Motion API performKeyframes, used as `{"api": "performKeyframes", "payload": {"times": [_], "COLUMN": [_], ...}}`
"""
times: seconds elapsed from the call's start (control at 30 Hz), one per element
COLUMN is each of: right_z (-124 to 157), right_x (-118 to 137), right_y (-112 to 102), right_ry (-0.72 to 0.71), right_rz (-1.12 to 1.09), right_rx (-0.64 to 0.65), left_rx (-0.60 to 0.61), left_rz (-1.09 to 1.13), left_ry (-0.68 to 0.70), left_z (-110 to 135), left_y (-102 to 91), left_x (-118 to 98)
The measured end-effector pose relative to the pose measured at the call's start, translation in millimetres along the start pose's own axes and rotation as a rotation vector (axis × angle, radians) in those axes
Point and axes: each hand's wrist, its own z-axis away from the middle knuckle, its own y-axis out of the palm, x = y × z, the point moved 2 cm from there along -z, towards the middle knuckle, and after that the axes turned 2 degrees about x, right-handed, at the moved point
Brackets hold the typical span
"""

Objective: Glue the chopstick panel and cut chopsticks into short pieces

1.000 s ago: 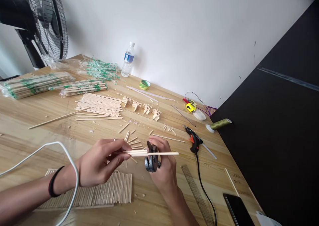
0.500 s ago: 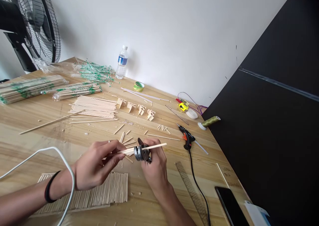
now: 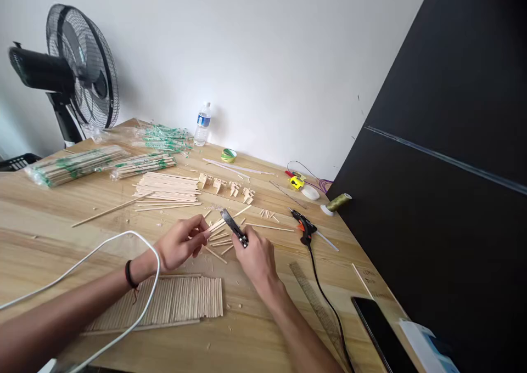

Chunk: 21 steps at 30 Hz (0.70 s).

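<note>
Left hand (image 3: 183,243) pinches thin wooden sticks (image 3: 216,226) above the table (image 3: 255,340); right hand (image 3: 256,255) wraps pliers (image 3: 234,228) across them. Part-done: near-left stick panel (image 3: 185,299), four small far stick assemblies (image 3: 219,185) look built; far-left stick pile (image 3: 167,187) lies loose.

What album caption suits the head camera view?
Left hand holds thin, pale wooden sticks; right hand grips a dark metal pliers-like tool, above a light-brown wood-grain table.

Blocked just ahead of the hands (image 3: 256,256) by loose cut sticks (image 3: 221,244), farther back by small stick blocks (image 3: 220,185). Barred rightward by a glue gun (image 3: 304,227) and its black cord (image 3: 325,296). Crossed at the left forearm (image 3: 99,301) by a white cable (image 3: 129,232). Passable over crumbs (image 3: 240,306) between stick mat (image 3: 185,296) and right forearm (image 3: 292,318).
</note>
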Motion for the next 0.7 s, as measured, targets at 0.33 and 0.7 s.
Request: {"api": "performKeyframes", "payload": {"times": [0.33, 0.7], "right_z": [-18.8, -30.5], "right_x": [4.8, 35.9], "right_y": [-15.1, -34.2], "right_ry": [-0.024, -0.159], "right_rz": [0.117, 0.16], "right_rx": [0.2, 0.327], "left_rx": [-0.207, -0.163], "left_rz": [-0.627, -1.046], "left_ry": [-0.031, 0.418], "left_z": [0.4, -20.1], "left_y": [-43.0, 8.3], "left_x": [40.4, -10.4]}}
